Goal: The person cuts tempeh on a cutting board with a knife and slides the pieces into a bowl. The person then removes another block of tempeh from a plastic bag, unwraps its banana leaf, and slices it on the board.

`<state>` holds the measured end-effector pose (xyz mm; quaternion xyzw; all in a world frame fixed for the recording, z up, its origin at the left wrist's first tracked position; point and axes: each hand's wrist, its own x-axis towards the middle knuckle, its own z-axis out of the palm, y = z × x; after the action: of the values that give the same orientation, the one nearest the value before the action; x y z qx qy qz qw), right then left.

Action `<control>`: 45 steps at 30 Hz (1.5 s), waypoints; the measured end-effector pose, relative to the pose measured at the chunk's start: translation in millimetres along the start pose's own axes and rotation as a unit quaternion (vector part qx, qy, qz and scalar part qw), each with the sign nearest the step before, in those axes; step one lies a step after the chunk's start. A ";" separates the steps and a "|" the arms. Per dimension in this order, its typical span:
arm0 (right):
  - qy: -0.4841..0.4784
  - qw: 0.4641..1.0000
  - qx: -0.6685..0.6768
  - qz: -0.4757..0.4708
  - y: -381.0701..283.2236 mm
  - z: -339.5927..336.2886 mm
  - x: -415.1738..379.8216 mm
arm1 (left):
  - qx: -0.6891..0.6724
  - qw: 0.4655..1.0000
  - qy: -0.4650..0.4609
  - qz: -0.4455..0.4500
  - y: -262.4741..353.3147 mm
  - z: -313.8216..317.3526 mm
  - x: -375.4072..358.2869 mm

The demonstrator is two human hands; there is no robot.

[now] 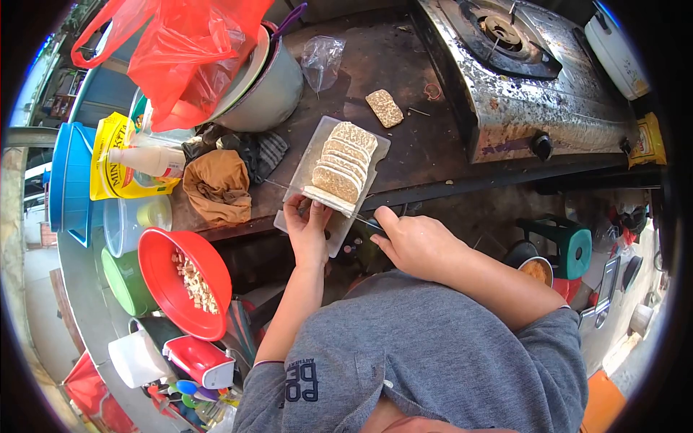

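A row of sliced tempeh (341, 164) leans along a pale cutting board (315, 148), which juts over the edge of the dark table. My left hand (309, 225) pinches the near end of the tempeh, thumb and fingers pressed against the end piece. In my right hand (421, 244) is the handle of a knife (367, 221). Its blade lies across the tempeh close to my left fingers, and part of it is hidden. One loose tempeh slice (385, 108) rests on the table beyond the board.
A gas stove (498, 94) stands at the right. To the left are a grey pot (271, 90) under a red plastic bag (191, 54), a brown cloth (218, 186), a yellow pouch (108, 162) and a red basin (155, 270) with small chopped pieces. A clear bag (323, 61) lies behind the board.
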<state>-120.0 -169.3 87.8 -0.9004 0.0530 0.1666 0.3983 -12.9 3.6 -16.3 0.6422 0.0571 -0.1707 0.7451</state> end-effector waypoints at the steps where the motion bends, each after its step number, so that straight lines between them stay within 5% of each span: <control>1: -0.007 1.000 -0.007 0.006 -0.8 1.2 0.7 | 0.005 1.000 0.007 0.007 -1.5 0.0 0.3; 26: -0.013 0.999 -0.033 0.035 12.4 25.8 40.3 | 0.045 0.999 -0.019 0.020 11.7 -1.9 -2.4; 31: 0.011 0.998 0.054 -0.026 43.6 32.4 56.3 | 0.053 0.998 0.023 0.007 4.4 -17.6 5.0; 34: -0.019 0.995 0.096 0.014 42.0 31.4 56.2 | 0.068 0.996 0.028 0.041 7.9 -23.3 4.8; 44: 0.126 0.983 0.121 -0.058 46.6 -2.0 34.3 | 0.120 0.992 -0.044 0.021 34.1 2.0 -3.4; 45: 0.125 0.981 0.140 -0.038 47.4 -10.0 25.2 | 0.241 0.963 -0.075 0.091 33.8 -1.9 -1.8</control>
<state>-104.6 -207.8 52.3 -0.8508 0.0905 0.0282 0.5168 -3.3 9.7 15.7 0.7907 -0.1006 -0.1584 0.5827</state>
